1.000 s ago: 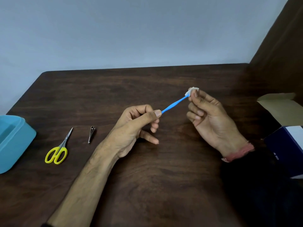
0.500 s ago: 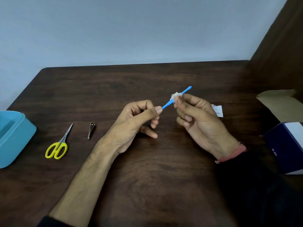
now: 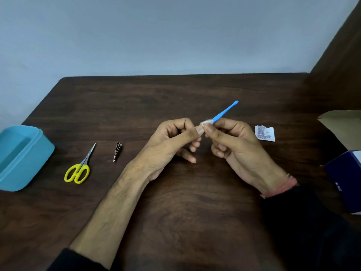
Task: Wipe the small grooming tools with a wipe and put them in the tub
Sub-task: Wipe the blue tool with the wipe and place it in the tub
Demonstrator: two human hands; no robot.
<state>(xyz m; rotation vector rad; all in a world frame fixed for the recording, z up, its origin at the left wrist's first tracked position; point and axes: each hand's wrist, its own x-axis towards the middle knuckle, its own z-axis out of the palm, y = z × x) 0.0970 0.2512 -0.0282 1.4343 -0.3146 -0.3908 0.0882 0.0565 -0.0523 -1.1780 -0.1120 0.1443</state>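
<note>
Above the middle of the dark wooden table [image 3: 175, 212], the left hand [image 3: 170, 145] pinches the near end of a slim blue plastic grooming stick [image 3: 225, 111] between thumb and forefinger, while the right hand [image 3: 234, 145] pinches a small white wipe [image 3: 207, 123] round the stick just beside the left thumb. On the table to the left lie a small metal nail clipper [image 3: 117, 151], yellow-handled scissors [image 3: 81, 167] and, at the edge, the open light-blue plastic tub [image 3: 39, 153]; a torn white sachet [image 3: 264, 133] lies right of the hands.
</note>
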